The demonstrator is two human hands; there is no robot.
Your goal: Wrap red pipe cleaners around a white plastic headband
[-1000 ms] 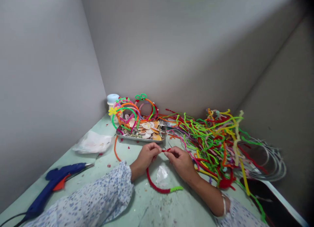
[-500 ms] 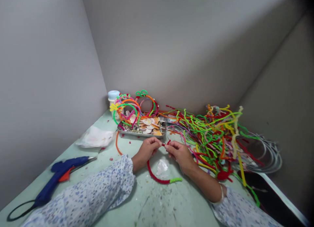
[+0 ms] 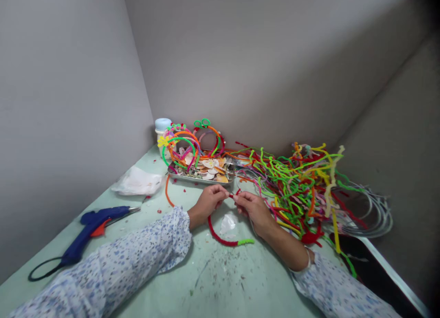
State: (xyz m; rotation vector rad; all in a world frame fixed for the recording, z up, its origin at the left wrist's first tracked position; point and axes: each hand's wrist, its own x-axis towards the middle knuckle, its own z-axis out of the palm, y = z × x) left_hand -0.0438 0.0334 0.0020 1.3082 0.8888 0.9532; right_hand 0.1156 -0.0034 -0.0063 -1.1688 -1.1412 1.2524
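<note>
Over the middle of the green table, my left hand [image 3: 210, 202] and my right hand [image 3: 253, 209] meet fingertip to fingertip. Both pinch a short stretch of red pipe cleaner [image 3: 231, 196], and its tip pokes up beside my right fingers. Below my left hand curves a red-wrapped band [image 3: 220, 238] with a bright green end [image 3: 245, 241]; its upper part is hidden behind that hand. A small clear plastic piece [image 3: 228, 223] lies between my forearms. Behind my hands stands a metal tray [image 3: 192, 179] of shells, with several pipe-cleaner-covered headbands [image 3: 188, 134] resting on it.
A blue glue gun [image 3: 85, 235] lies at left, below a white plastic bag [image 3: 137, 181]. A blue-lidded bottle [image 3: 162, 124] stands by the back corner. Tangled pipe cleaners [image 3: 292, 185] and coiled grey bands [image 3: 376, 217] fill the right side. Grey walls enclose the table.
The whole view has shifted slightly, with the table's things sitting a little higher and the glue gun farther right. Both hands keep their pinch on the red pipe cleaner, hardly moved.
</note>
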